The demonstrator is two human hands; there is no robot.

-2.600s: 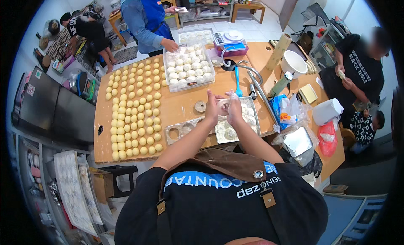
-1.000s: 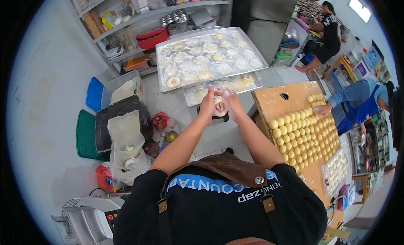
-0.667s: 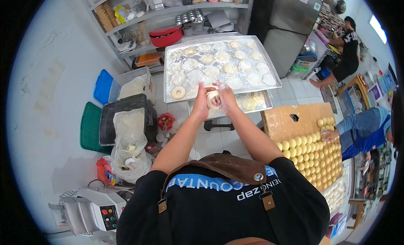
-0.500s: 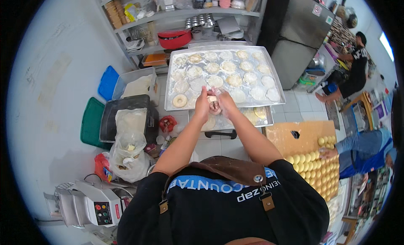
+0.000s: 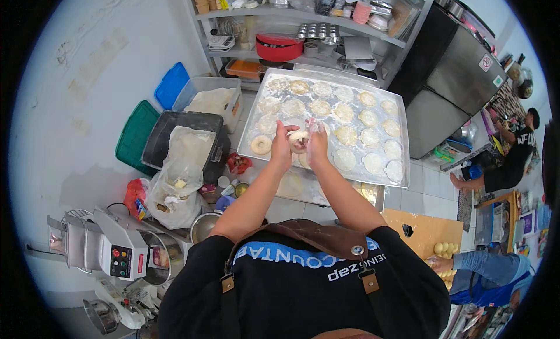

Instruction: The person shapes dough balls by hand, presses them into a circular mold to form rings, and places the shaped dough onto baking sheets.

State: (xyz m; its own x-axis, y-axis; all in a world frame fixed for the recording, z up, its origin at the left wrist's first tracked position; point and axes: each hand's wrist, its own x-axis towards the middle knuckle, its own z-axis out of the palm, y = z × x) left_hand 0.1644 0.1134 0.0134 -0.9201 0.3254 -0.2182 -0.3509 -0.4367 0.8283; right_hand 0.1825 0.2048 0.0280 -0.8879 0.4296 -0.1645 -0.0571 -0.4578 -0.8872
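One ring of pale dough [image 5: 297,135], held up between both hands over the near part of a large metal tray [image 5: 404,114]. Cupped on its left by the left hand [image 5: 281,145], on its right by the right hand [image 5: 318,146] — palms turned inward, fingers curled, neither spread wide nor pressed flat together. Filled at the hole with what look like fingertips; cannot tell from which hand. Too foreshortened to tell the height above the metal.

Judged from this, probably at the shaping or setting-down step, with the hole well opened but the dough not yet released. Likely to call for a level lowering onto a free spot, then an even letting-go on both sides — without pulling the loop out of round.

Just left of the left hand, on the tray: another dough ring [image 5: 254,144]. Across the rest, pale round patches [image 5: 344,159] dusted with flour; cannot tell whether thin discs or only prints. Below, partly covered, a second tray [image 5: 382,199]. Farther right, yellow dough balls [image 5: 446,247] on a wooden table [image 5: 434,228], beside a co-worker's hand [image 5: 436,263]. Leftward, a dark bin [image 5: 220,145].
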